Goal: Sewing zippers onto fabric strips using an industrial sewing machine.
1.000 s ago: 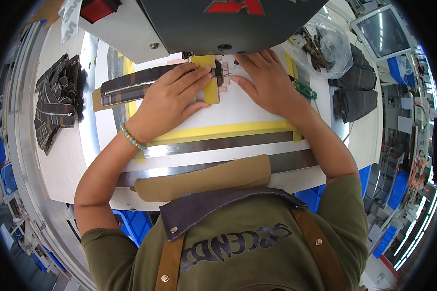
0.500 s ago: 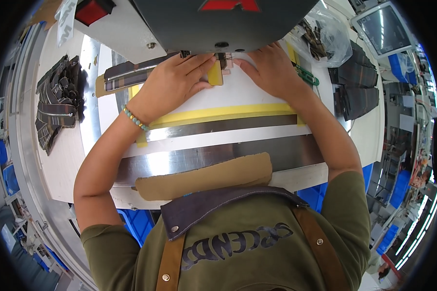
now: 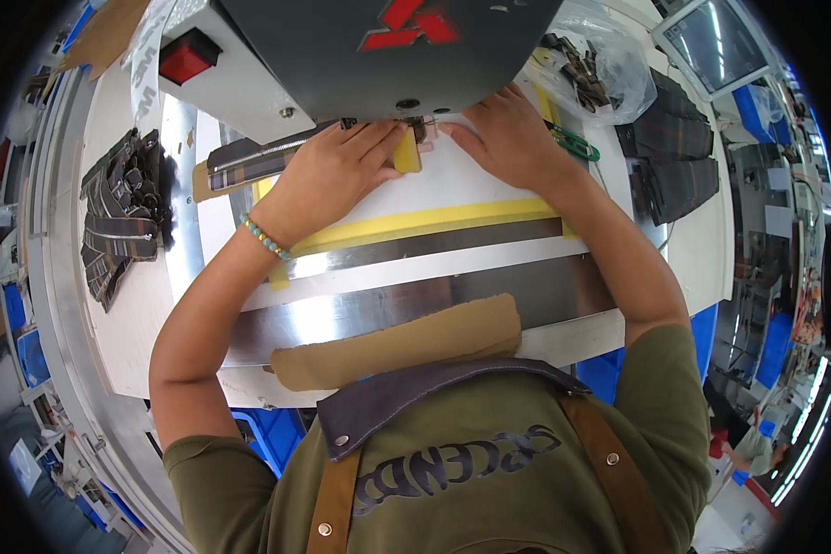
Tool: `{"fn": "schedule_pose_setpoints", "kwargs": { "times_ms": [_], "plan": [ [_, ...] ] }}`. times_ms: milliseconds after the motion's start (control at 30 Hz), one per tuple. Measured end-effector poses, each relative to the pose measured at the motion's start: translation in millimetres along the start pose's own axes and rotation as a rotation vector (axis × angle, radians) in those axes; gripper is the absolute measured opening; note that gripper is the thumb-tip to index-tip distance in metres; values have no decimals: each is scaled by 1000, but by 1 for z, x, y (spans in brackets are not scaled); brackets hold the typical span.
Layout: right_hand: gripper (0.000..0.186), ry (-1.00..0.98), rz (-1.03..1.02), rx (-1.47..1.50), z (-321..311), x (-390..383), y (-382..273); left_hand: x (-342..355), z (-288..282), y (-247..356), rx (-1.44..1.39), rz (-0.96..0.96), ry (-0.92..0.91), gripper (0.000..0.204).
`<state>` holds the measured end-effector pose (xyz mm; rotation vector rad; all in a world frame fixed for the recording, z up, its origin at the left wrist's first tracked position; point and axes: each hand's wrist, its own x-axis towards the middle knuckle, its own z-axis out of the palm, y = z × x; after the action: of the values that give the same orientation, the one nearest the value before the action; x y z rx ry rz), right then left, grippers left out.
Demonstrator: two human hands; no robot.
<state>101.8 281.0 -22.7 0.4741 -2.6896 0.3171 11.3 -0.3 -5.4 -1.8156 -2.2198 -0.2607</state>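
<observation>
A: Step in hand, left to right?

B: Left hand [image 3: 328,180] flat, fingers spread, pressing a small yellow piece [image 3: 406,150] onto the white template [image 3: 489,175] at upper centre, right under the machine head [image 3: 388,46]. Right hand [image 3: 508,138] flat just beside, released, fingertips steadying near the needle area [image 3: 422,125].

A: Done well how?

B: Best kept flat and even on both sides; fingertips clear of the needle; yellow piece square to the yellow tape strip [image 3: 434,222] below.

A: Packages, labels, signs?

B: Upper left: red rectangular switch [image 3: 186,57] on the white machine casing. Top centre: red emblem [image 3: 408,24] on dark grey. Left edge of desk [image 3: 134,314]: pile of dark plaid pieces [image 3: 120,212]. Upper right: clear plastic bag [image 3: 593,65] of dark parts; beyond, a grey screen [image 3: 716,42].
</observation>
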Motion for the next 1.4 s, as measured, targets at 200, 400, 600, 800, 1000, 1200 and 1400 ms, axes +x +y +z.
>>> {"fn": "schedule_pose_setpoints", "kwargs": {
  "times_ms": [200,400,600,800,1000,1200,1400],
  "plan": [
    [46,-9,-33,-36,0,2,5,2,0,0,-22,-58,-62,57],
    [42,-37,-42,-40,-3,0,1,-2,0,2,-76,-69,-26,57],
    [33,-22,-59,-93,-8,-15,-9,-7,-5,19,-184,-81,-6,61],
    [33,-6,-98,-108,-18,-31,8,-13,-8,29,-228,-55,35,64],
    [29,-44,-8,-4,-45,-54,0,-11,-7,30,-235,-95,38,58],
    [22,287,330,61,-137,-83,32,-19,-4,28,-168,-66,55,55],
    [32,-256,765,3,-203,-176,126,-17,-2,28,-179,-57,73,52]
  ]
}}
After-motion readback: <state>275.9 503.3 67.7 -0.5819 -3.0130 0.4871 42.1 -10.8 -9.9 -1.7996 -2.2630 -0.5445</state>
